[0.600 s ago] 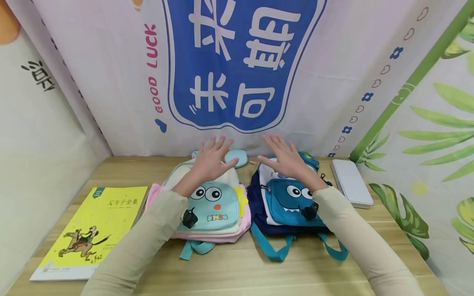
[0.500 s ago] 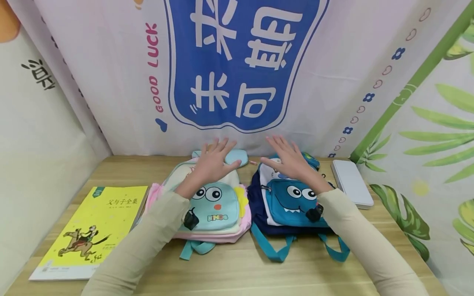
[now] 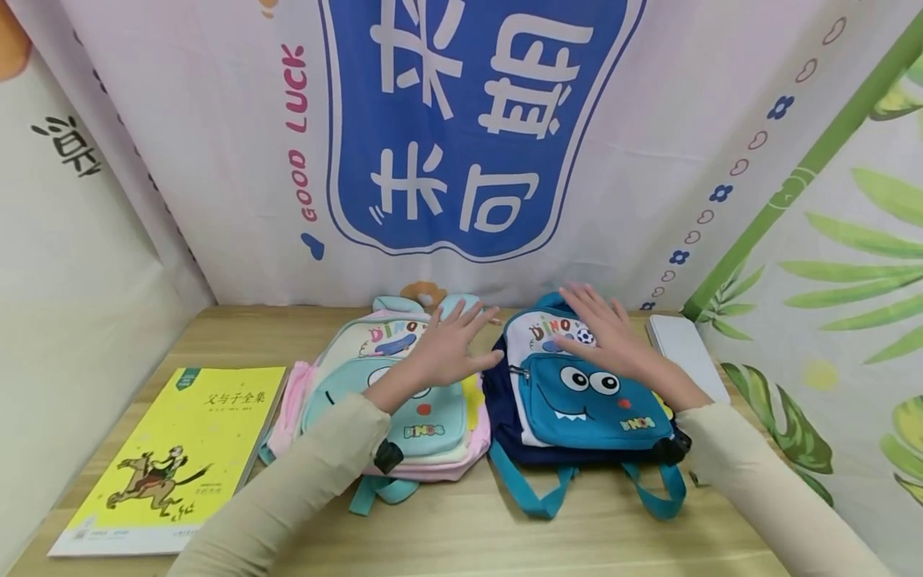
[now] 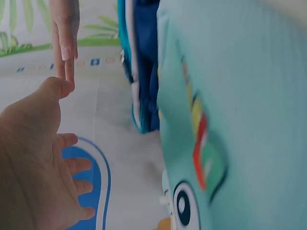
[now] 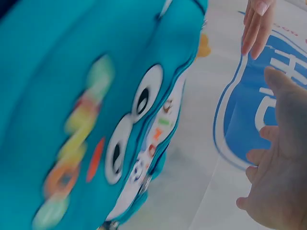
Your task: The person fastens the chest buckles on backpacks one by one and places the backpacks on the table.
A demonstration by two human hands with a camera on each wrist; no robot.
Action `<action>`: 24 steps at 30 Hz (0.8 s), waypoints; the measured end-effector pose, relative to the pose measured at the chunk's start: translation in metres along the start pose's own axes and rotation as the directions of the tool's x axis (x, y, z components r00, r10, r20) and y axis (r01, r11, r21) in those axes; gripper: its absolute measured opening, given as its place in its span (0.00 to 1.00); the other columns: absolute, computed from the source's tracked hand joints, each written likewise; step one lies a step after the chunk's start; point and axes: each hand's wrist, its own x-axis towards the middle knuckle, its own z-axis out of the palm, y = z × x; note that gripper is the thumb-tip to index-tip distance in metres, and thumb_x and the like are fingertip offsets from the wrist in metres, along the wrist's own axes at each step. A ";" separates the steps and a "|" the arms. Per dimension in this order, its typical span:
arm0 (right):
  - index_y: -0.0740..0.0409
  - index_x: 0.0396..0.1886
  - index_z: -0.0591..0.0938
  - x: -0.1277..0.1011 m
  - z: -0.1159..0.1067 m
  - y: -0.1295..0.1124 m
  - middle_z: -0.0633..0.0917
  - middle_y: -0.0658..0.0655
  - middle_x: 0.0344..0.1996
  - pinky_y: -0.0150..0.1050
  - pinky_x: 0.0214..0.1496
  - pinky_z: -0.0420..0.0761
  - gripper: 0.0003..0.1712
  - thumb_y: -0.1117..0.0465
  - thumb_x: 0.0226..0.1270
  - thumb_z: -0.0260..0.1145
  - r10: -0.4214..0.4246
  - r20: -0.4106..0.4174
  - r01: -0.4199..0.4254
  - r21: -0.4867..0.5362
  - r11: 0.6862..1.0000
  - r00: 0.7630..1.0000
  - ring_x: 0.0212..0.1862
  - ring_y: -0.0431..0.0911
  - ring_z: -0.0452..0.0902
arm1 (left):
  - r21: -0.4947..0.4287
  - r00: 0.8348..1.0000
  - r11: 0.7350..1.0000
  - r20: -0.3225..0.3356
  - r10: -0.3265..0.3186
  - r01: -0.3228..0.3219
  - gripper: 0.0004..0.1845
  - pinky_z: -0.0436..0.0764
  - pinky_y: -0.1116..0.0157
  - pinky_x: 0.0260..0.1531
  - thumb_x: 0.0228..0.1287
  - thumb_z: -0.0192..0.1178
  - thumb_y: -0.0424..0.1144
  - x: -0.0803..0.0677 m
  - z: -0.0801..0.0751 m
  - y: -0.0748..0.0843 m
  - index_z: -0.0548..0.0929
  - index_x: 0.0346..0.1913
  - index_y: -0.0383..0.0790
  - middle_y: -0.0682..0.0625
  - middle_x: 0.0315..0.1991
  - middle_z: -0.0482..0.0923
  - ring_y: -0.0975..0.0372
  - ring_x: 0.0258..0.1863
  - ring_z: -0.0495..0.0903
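Note:
Two small cartoon backpacks lie side by side on the table. My left hand, fingers spread and straight, hovers over the right side of the mint-and-pink backpack and holds nothing. Over the upper part of the teal-and-navy backpack is my right hand, also spread and bare. The left wrist view has the left palm apart from the mint fabric. In the right wrist view a gap separates the right hand from the teal front. Parts of both bags are hidden by hands and sleeves.
A yellow book lies at the left of the wooden table. A white oblong case is at the right, partly behind the right forearm. A printed curtain hangs behind the table's back edge.
Both hands have shifted right and somewhat nearer, uncovering the lettering at the top of each backpack. Backpacks, book and case have not visibly moved.

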 end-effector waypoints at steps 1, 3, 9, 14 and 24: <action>0.46 0.84 0.48 -0.004 -0.002 0.003 0.47 0.60 0.83 0.70 0.79 0.35 0.51 0.34 0.72 0.60 0.000 0.002 0.000 0.009 1.000 1.000 0.84 0.59 0.33 | -0.003 1.000 1.000 0.009 0.006 -0.006 0.41 0.38 0.39 0.79 0.74 0.49 0.66 0.000 0.003 0.003 0.52 0.82 0.56 0.48 0.83 0.47 0.50 0.83 0.39; 0.47 0.84 0.48 -0.012 -0.005 0.010 0.47 0.61 0.83 0.70 0.79 0.36 0.52 0.35 0.72 0.61 0.008 0.015 -0.008 0.007 1.000 1.000 0.84 0.60 0.33 | -0.009 0.999 1.000 0.021 0.026 -0.026 0.42 0.40 0.38 0.79 0.73 0.50 0.66 -0.001 0.008 0.008 0.52 0.82 0.55 0.48 0.83 0.48 0.50 0.83 0.40; 0.50 0.84 0.50 -0.032 -0.013 0.032 0.47 0.62 0.83 0.72 0.78 0.39 0.54 0.36 0.69 0.65 0.006 0.057 -0.006 -0.010 1.000 0.998 0.83 0.62 0.36 | -0.027 0.992 0.994 0.070 0.109 -0.107 0.46 0.44 0.36 0.78 0.70 0.53 0.68 -0.003 0.022 0.021 0.51 0.83 0.51 0.43 0.83 0.49 0.47 0.83 0.44; 0.52 0.84 0.50 -0.049 -0.017 0.046 0.48 0.65 0.82 0.75 0.75 0.45 0.58 0.36 0.65 0.69 -0.005 0.108 0.004 0.012 1.000 0.994 0.82 0.67 0.39 | -0.048 0.982 0.993 0.151 0.116 -0.110 0.53 0.44 0.37 0.78 0.63 0.57 0.73 -0.006 0.030 0.030 0.48 0.83 0.54 0.44 0.83 0.46 0.47 0.83 0.44; 0.60 0.81 0.55 -0.077 -0.015 0.071 0.54 0.72 0.79 0.77 0.68 0.61 0.67 0.35 0.52 0.78 -0.023 0.185 0.018 0.032 0.999 0.982 0.78 0.75 0.46 | -0.019 0.977 0.995 0.186 0.104 -0.102 0.58 0.44 0.39 0.79 0.55 0.59 0.78 -0.010 0.042 0.037 0.47 0.83 0.58 0.46 0.84 0.47 0.49 0.83 0.45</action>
